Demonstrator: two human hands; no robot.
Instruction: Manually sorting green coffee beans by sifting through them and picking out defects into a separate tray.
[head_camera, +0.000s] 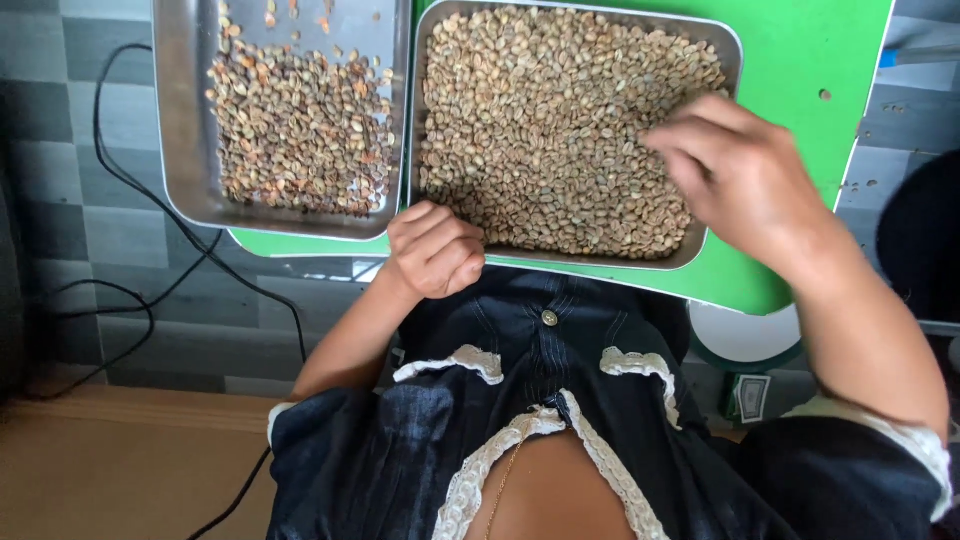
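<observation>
Steel tray of pale beans (690, 150) stays full under the right hand (735, 175) with pinching grip, while the left hand (437, 250) is a closed fist.

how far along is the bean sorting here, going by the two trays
Done: the left tray holds a smaller pile of darker, mottled beans with bare metal around it.
In hand: the right hand has its fingertips on the pale beans in the right tray; the left hand is closed in a fist at that tray's near edge.
Left: the right tray looks nearly full, so most seems unsorted.
</observation>
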